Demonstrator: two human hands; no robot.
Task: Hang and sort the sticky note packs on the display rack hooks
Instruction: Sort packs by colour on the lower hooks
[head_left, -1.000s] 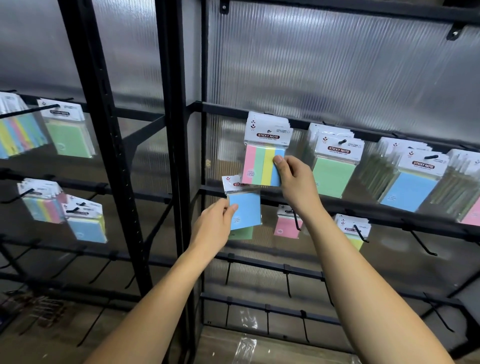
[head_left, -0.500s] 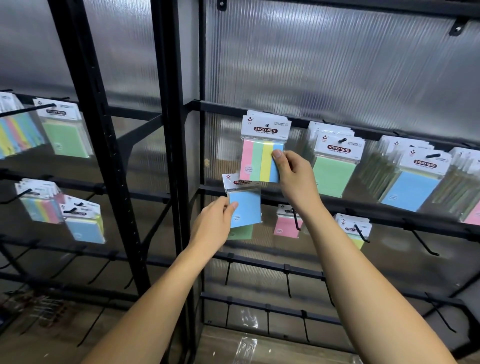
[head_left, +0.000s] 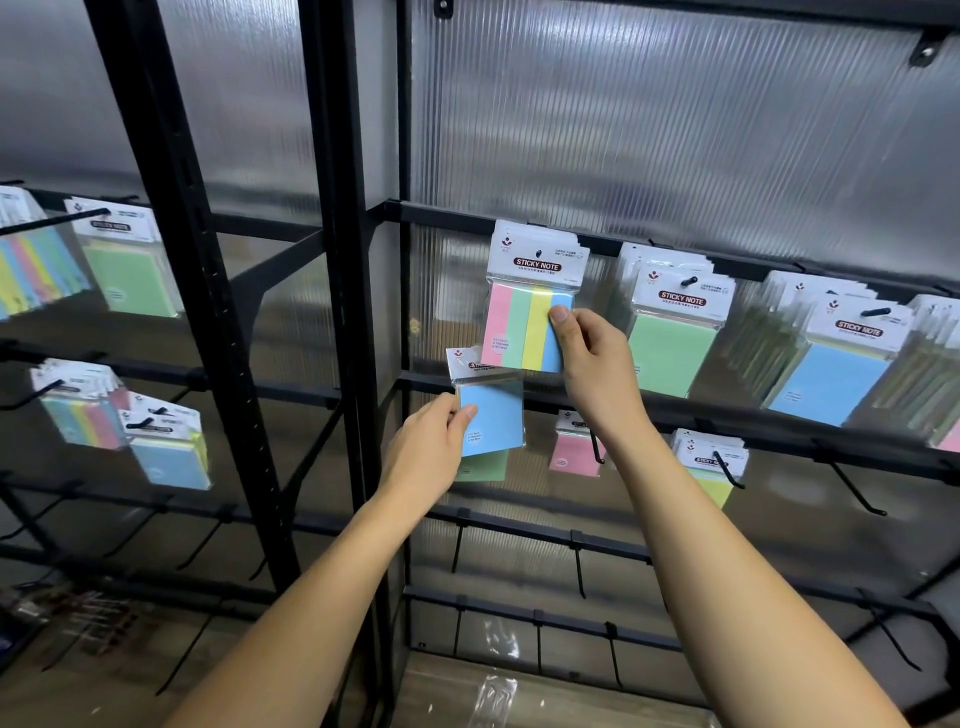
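ribbed translucent wall panels (head_left: 675, 130), wooden floor (head_left: 519, 706)

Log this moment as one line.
right hand: pinches striped pack on top-row hook | left hand: holds blue pack, unhung | step: hanging

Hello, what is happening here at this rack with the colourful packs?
A person is stocking a black display rack with sticky note packs. The right hand pinches the lower right corner of a striped pack whose header already sits over a hook on the upper bar. The left hand holds a blue pack just below it, not yet hung. To the right, a green pack and another blue one hang on neighbouring hooks, and several lower hooks hold nothing.
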